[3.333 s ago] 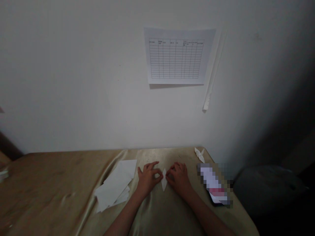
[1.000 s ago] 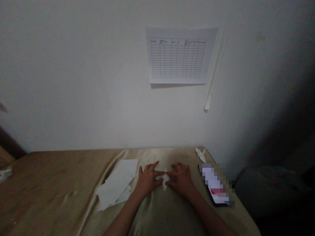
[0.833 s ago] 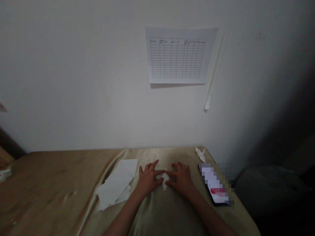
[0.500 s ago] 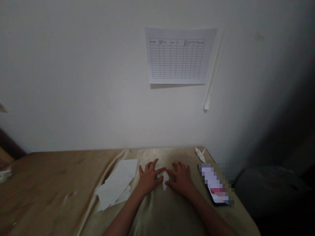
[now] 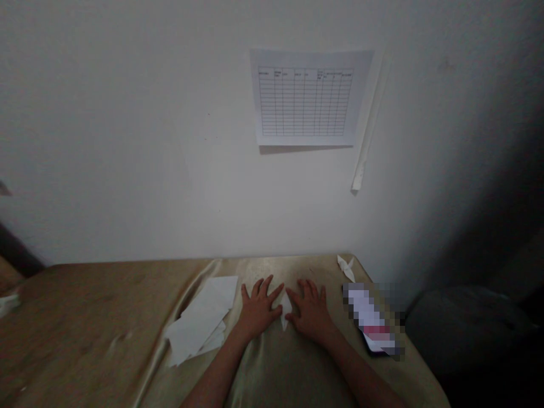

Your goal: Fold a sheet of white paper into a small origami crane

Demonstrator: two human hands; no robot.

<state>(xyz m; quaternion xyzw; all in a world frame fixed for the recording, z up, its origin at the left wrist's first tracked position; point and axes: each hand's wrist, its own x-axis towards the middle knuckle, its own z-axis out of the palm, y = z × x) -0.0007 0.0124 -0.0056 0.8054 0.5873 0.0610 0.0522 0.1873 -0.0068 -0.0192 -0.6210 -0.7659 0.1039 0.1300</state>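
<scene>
A small folded white paper piece [image 5: 284,311] lies on the shiny beige cloth [image 5: 272,368] near the table's far edge. My left hand [image 5: 257,308] rests flat on the cloth at its left side, fingers spread, the index fingertip touching the paper's upper part. My right hand [image 5: 310,309] lies flat at its right side, fingers stretched forward, also touching the paper. Neither hand grips anything.
A loose pile of white paper sheets [image 5: 202,320] lies left of my hands. A phone [image 5: 374,323] lies to the right, with a small folded paper figure [image 5: 346,266] beyond it. A printed table sheet [image 5: 305,97] hangs on the wall. The table edge drops off at right.
Since 3.3 s ago my fingers went from pinching the paper's sides to lying flat. In the last second both index fingers slid from the paper's middle toward its far tip.
</scene>
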